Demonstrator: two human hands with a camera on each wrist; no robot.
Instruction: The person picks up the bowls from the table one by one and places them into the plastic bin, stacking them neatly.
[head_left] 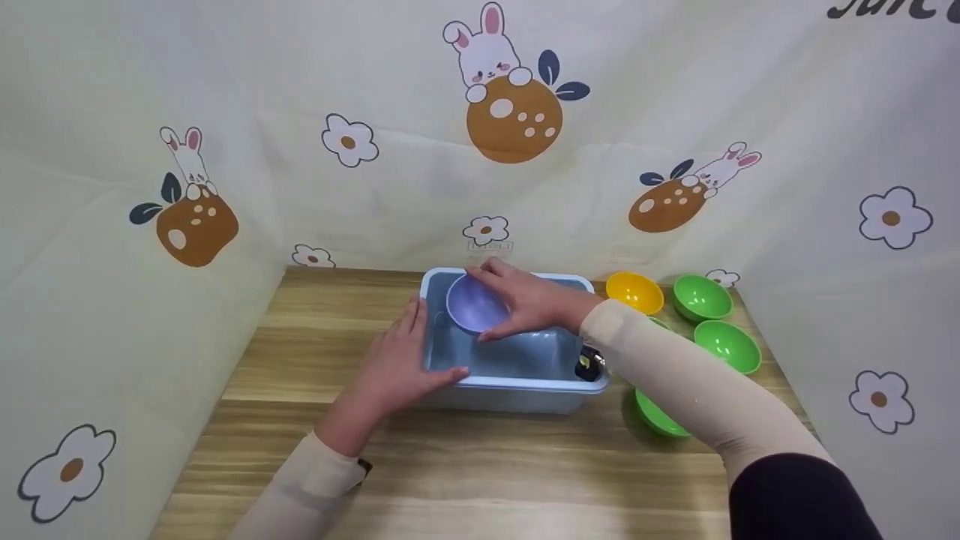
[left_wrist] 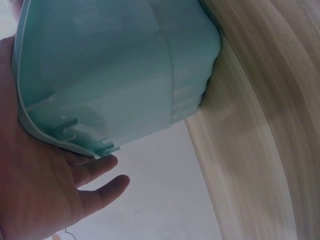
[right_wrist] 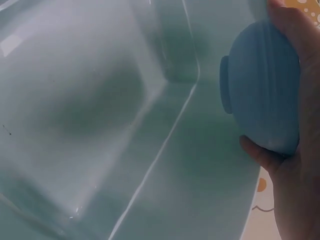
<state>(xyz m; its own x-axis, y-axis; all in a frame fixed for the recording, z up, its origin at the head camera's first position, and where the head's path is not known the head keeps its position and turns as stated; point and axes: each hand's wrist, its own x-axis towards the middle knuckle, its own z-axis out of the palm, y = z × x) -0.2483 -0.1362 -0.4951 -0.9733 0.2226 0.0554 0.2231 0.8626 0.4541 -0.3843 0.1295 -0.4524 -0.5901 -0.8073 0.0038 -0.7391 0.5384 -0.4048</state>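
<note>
A small purple bowl (head_left: 474,302) is held in my right hand (head_left: 529,300), thumb on one side of it and fingers on the other. It is over the left part of a light-blue plastic basin (head_left: 495,386). In the right wrist view the bowl (right_wrist: 265,90) shows its foot ring and rounded outside, with the basin's inner wall (right_wrist: 215,165) behind it. My left hand (head_left: 394,364) rests against the basin's left rim with straight fingers, the thumb at the front edge. Two fingers reach past the basin's corner in the left wrist view.
Right of the basin stand an orange bowl (head_left: 634,293) and several green bowls (head_left: 726,346), partly hidden by my right forearm. A black object (head_left: 589,364) sits at the basin's right end. Behind the wooden table (head_left: 495,480) hangs a printed cloth (head_left: 405,202).
</note>
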